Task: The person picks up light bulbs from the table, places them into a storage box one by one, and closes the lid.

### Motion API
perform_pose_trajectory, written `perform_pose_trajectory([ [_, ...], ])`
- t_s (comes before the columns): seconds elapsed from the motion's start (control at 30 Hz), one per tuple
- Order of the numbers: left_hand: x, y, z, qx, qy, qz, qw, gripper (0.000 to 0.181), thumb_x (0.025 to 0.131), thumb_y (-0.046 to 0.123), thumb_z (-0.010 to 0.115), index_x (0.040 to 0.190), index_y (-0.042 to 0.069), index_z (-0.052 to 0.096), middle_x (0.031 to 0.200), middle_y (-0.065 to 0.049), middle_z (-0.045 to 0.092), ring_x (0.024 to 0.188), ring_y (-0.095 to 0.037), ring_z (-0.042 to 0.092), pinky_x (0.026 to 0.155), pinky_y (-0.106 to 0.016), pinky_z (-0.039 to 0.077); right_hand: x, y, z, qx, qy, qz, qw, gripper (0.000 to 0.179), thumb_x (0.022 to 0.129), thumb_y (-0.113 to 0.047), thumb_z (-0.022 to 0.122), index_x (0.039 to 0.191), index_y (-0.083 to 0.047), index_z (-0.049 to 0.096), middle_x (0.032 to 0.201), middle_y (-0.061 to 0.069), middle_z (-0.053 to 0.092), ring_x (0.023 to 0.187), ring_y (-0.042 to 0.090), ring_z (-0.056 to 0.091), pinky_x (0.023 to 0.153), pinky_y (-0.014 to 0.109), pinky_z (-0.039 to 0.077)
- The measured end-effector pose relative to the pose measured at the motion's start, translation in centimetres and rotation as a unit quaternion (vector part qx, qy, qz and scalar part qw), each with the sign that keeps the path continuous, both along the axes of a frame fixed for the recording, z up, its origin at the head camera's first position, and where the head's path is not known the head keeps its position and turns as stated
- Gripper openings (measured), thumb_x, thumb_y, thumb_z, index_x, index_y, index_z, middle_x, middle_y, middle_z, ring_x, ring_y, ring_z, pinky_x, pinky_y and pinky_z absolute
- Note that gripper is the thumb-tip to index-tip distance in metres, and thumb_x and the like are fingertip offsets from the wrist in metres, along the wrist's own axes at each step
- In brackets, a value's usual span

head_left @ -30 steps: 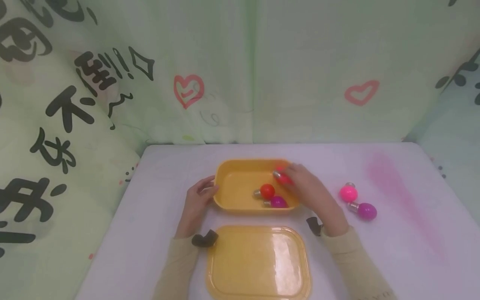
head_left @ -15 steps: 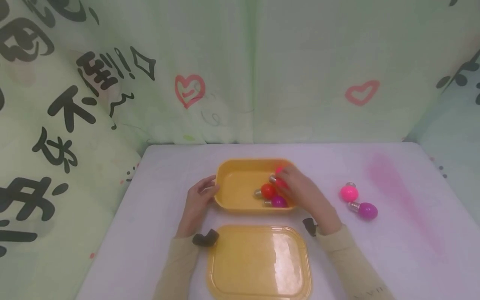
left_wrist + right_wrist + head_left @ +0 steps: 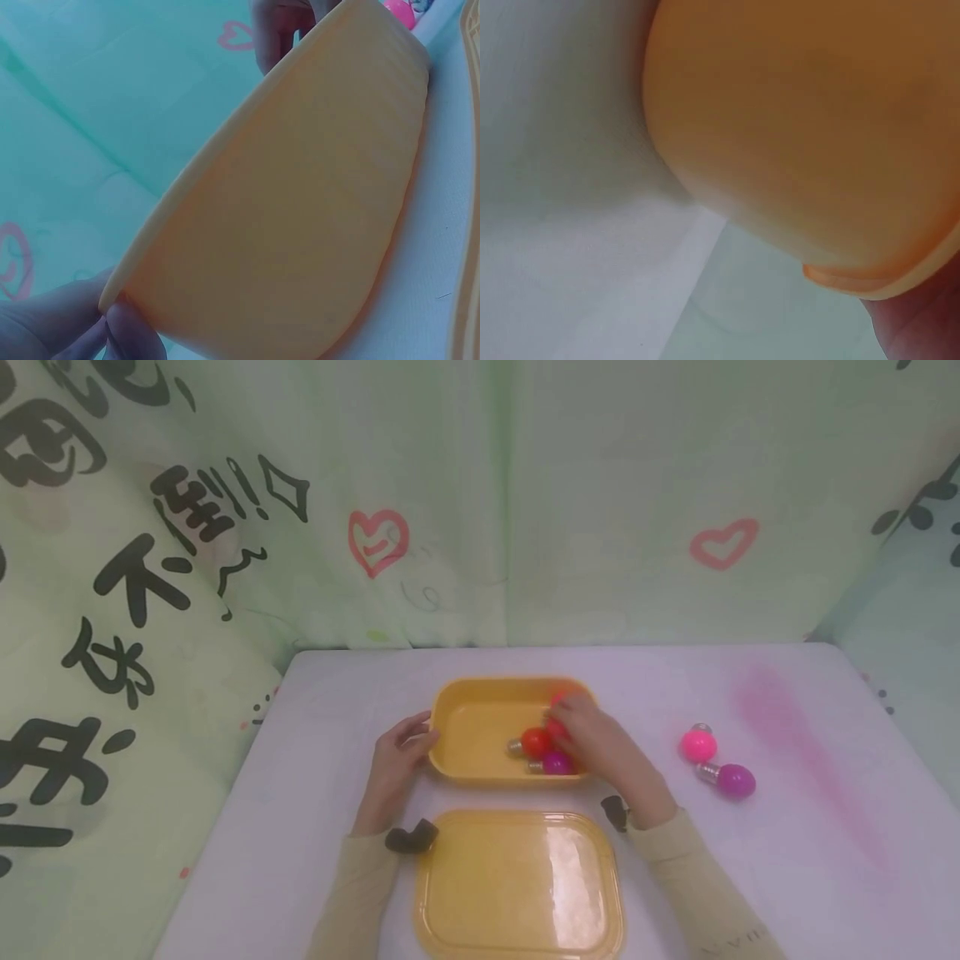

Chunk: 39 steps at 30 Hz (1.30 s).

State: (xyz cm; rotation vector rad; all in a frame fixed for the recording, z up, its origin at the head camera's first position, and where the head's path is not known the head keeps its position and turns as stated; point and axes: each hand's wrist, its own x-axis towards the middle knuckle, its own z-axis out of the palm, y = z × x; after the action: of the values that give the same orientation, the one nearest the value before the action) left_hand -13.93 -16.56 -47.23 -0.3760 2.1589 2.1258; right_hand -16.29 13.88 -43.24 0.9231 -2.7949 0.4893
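Note:
My left hand (image 3: 401, 764) pinches the left rim of a yellow plastic box (image 3: 472, 727); the left wrist view shows thumb and fingers (image 3: 135, 334) at that rim. Inside the box's right end, my right hand (image 3: 600, 739) holds a red light bulb (image 3: 554, 727), largely covered by the fingers. An orange-red bulb (image 3: 536, 742) and a purple bulb (image 3: 557, 763) lie beside it in the box. Behind the fingers shows part of another red-pink bulb (image 3: 559, 697). In the right wrist view, the box wall (image 3: 802, 127) hides most of the right hand (image 3: 922, 322).
A yellow lid (image 3: 487, 885) lies flat in front of the box. To the right, a pink bulb (image 3: 698, 747) and a purple bulb (image 3: 737, 782) lie on the white table (image 3: 780, 877). A printed curtain (image 3: 600, 527) hangs behind the table.
My right hand has shifted slightly left and lower into the box with the red bulb, whose metal base is now hidden. The left hand stays at the rim.

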Motion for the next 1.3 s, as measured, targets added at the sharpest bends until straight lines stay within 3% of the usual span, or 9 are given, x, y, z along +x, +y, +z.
perform_pose_trajectory([
  [0.43, 0.1, 0.0, 0.2, 0.003, 0.001, -0.002, 1.0000, 0.043, 0.092, 0.020, 0.072, 0.133, 0.013, 0.062, 0.123, -0.010, 0.058, 0.104, -0.018, 0.062, 0.079, -0.023, 0.053, 0.4, 1.1, 1.0, -0.026, -0.027, -0.003, 0.9993, 0.029, 0.088, -0.013, 0.075, 0.112, -0.001, 0.065, 0.110, 0.013, 0.063, 0.103, 0.027, 0.059, 0.089, 0.043, 0.055],
  [0.73, 0.2, 0.0, 0.3, -0.001, -0.002, -0.003, 1.0000, 0.044, 0.092, 0.022, 0.072, 0.133, 0.014, 0.062, 0.125, -0.010, 0.058, 0.107, -0.020, 0.062, 0.080, -0.023, 0.053, 1.0, 2.4, 2.3, -0.007, -0.080, -0.050, 0.9955, 0.033, 0.089, -0.010, 0.073, 0.119, -0.003, 0.064, 0.115, 0.014, 0.062, 0.111, 0.031, 0.056, 0.092, 0.049, 0.054],
  [0.97, 0.2, 0.0, 0.2, 0.002, 0.004, -0.002, 1.0000, 0.042, 0.092, 0.020, 0.072, 0.132, 0.014, 0.062, 0.124, -0.010, 0.059, 0.104, -0.018, 0.062, 0.078, -0.025, 0.054, 1.6, 3.9, 2.8, -0.026, -0.116, -0.080, 0.9896, 0.038, 0.091, -0.015, 0.071, 0.126, -0.004, 0.061, 0.131, 0.018, 0.056, 0.125, 0.037, 0.049, 0.099, 0.055, 0.048],
  [1.3, 0.2, 0.0, 0.0, -0.001, 0.010, -0.001, 0.9999, 0.040, 0.091, 0.022, 0.072, 0.130, 0.016, 0.063, 0.122, -0.008, 0.060, 0.103, -0.018, 0.063, 0.079, -0.025, 0.055, 1.9, 6.6, 2.2, -0.027, -0.078, -0.113, 0.9901, 0.048, 0.087, -0.014, 0.075, 0.130, -0.001, 0.058, 0.132, 0.022, 0.055, 0.127, 0.041, 0.047, 0.103, 0.058, 0.044],
])
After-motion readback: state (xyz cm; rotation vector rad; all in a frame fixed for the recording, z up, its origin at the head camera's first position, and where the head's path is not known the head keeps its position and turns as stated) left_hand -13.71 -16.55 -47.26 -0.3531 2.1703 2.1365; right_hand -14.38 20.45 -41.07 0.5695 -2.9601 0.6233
